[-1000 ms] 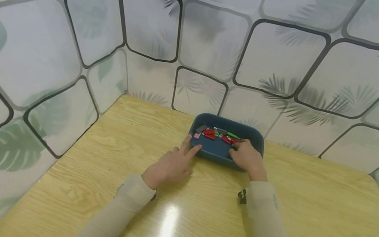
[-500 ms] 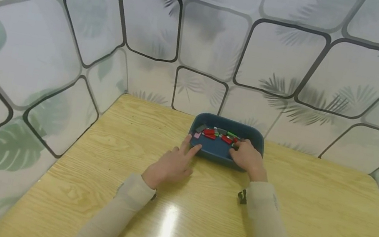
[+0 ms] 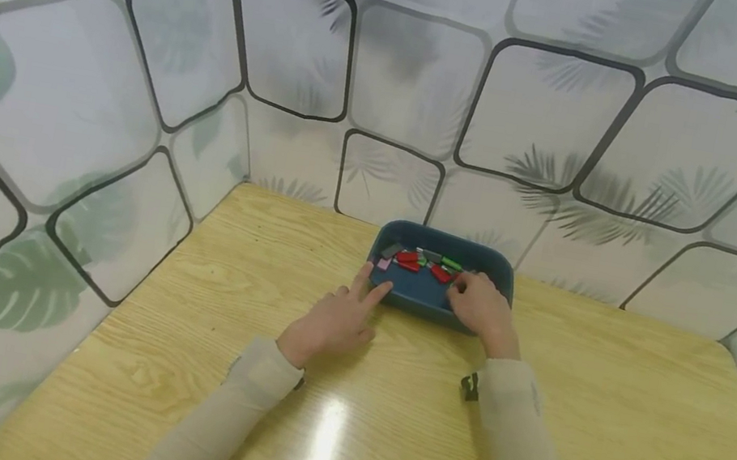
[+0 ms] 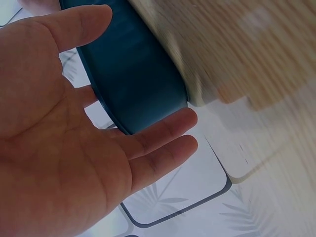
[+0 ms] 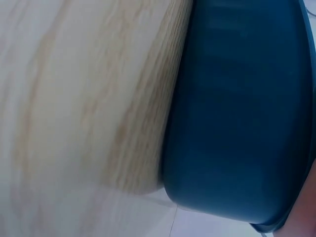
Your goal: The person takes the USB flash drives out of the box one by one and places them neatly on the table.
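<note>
Chg. over last sec. was at the R hand: small. Index had drawn in & bent nearer the thumb, over right part of the bin; less red showed at those fingertips than 1 s earlier. Whether a piece sat betw. thumb & index: can't tell, too small & partly hidden. R wrist view no help, mostly bin's outer wall + table.

L hand: no visible chg. Fingers extended & spread, index and thumb apart at bin's near left corner, gripping nothing; prob. steadying it. L wrist view agreed: fingers straight-ish, alongside bin.

Bin hadn't shifted noticeably; stood on table near the back wall.

Pcs all seen inside bin, mostly along far half: two reds close together at left-ctr, a third red just beside R fingertips, greys at left & mid-far, green far side behind that third red, pink pc. in left end nearest L hand. None seen on table.

Meaning for the work: R hand was prob. mid-handling of one pc. at bin's right side; judged not finished, since pcs lay in mixed colours.
</note>
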Available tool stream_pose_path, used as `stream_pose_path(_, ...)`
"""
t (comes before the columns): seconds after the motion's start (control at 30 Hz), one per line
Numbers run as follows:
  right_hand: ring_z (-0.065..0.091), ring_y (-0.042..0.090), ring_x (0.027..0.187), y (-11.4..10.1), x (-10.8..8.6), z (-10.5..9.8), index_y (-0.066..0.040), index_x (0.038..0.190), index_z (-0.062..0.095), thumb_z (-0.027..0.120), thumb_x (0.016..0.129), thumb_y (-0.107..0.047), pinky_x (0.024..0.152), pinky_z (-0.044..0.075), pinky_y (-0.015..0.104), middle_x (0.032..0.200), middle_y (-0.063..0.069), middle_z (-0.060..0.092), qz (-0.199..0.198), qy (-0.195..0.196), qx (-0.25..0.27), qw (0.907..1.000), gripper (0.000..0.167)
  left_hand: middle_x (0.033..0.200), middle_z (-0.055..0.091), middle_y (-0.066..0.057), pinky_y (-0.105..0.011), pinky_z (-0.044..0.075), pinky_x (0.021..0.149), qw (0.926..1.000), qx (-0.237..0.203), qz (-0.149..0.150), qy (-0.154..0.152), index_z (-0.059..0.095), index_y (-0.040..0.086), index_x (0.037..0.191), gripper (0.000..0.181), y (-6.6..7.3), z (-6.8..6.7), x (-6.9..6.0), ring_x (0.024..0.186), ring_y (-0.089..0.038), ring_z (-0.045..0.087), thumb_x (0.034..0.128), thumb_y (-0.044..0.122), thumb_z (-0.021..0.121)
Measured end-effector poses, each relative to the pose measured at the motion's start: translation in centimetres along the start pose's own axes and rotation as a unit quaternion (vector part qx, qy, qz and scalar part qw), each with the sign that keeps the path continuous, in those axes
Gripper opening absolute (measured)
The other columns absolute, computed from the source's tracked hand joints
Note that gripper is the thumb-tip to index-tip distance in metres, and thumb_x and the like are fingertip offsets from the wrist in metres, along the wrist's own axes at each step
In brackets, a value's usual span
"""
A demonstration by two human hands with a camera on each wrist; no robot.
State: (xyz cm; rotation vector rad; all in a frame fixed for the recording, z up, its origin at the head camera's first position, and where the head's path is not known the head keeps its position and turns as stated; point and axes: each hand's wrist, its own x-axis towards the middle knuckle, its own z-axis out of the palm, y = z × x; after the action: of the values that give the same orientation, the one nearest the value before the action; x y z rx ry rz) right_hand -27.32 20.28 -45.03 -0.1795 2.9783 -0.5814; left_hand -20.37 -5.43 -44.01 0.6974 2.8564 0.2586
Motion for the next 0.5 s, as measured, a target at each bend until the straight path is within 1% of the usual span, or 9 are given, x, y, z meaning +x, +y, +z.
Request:
stream_pose_path(0.13,0.056,0.030,0.091,-0.13,-0.27,0.03,-0.009,0.109,0.066,0.046,0.098,-0.026,0.078,0.047,0.050,0.109,0.015,0.060,0.009,0.022,0.008,0.9997,0.029,0.164,-0.006,-0.022,-0.046,0.054,0.082,1.0000,-0.002,-0.001,0.002,0.012,0.019,0.160,0.078,-0.05,0.21,0.15,0.115,-0.040,0.055,0.0997,0.034,0.059)
stream_pose_path(0.23,0.056,0.031,0.090,-0.18,-0.47,0.02,-0.009,0.106,0.065,0.046,0.098,-0.026,0.077,0.047,0.050,0.109,0.015,0.059,0.015,0.041,0.018,0.9989,0.027,0.164,-0.006,-0.022,-0.044,0.054,0.081,1.0000,0.000,-0.002,0.001,0.012,0.019,0.160,0.078,-0.05,0.30,0.25,0.114,-0.039,0.056,0.0998,0.034,0.058)
stream_pose_path(0.37,0.057,0.032,0.088,-0.19,-0.62,0.18,-0.008,0.104,0.066,0.045,0.098,-0.025,0.076,0.047,0.050,0.107,0.016,0.059,0.011,0.075,0.042,0.9962,0.027,0.164,-0.006,-0.022,-0.043,0.055,0.080,1.0000,0.004,-0.004,0.001,0.012,0.019,0.160,0.078,-0.09,0.32,0.24,0.115,-0.038,0.056,0.0996,0.035,0.059)
stream_pose_path(0.5,0.059,0.035,0.093,0.02,-0.74,0.50,-0.004,0.108,0.067,0.045,0.098,-0.025,0.081,0.048,0.053,0.110,0.019,0.059,0.001,0.111,0.066,0.9916,0.032,0.164,-0.007,-0.022,-0.043,0.054,0.081,1.0000,0.002,-0.008,0.001,0.013,0.019,0.160,0.078,-0.07,0.42,0.21,0.115,-0.038,0.055,0.0993,0.034,0.059)
